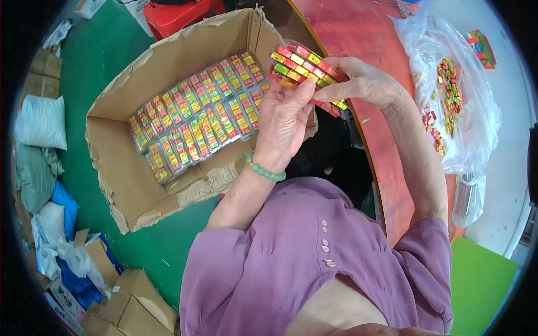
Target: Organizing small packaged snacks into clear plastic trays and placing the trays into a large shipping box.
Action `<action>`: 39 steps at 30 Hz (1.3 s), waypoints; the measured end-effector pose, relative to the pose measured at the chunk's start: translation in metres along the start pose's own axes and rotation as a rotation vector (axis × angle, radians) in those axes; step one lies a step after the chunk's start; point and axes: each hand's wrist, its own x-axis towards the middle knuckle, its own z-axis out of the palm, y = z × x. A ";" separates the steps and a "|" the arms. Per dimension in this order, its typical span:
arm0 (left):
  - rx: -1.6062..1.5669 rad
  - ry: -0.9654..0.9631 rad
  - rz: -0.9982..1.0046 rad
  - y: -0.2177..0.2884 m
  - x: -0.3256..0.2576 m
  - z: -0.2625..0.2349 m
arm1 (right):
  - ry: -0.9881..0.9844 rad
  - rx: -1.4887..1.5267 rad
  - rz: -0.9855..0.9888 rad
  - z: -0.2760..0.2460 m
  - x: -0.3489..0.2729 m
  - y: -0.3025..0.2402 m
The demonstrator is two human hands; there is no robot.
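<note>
Both hands, left (283, 120) and right (358, 84), pinch a seemingly clear-wrapped candy pack (305, 70).

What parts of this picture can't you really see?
- Head view: the far end of the candy pack is hidden by the right hand and left hand.
- Loose candies in the plastic bag: too small, blurred by wrinkled film.
- Cardboard box floor: mostly covered by packs.
</note>
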 end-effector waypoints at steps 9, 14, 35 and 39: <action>-0.020 0.040 0.022 0.010 -0.015 0.008 | -0.020 0.133 0.052 0.007 -0.007 -0.006; -0.002 0.063 0.017 0.008 -0.020 0.005 | -0.026 0.039 0.007 0.012 -0.009 0.000; 0.143 0.107 0.096 0.016 -0.011 -0.016 | 0.411 -0.648 -0.269 0.086 0.004 0.000; 0.062 0.207 0.082 0.021 -0.003 -0.026 | 0.432 -0.717 -0.246 0.096 0.009 -0.006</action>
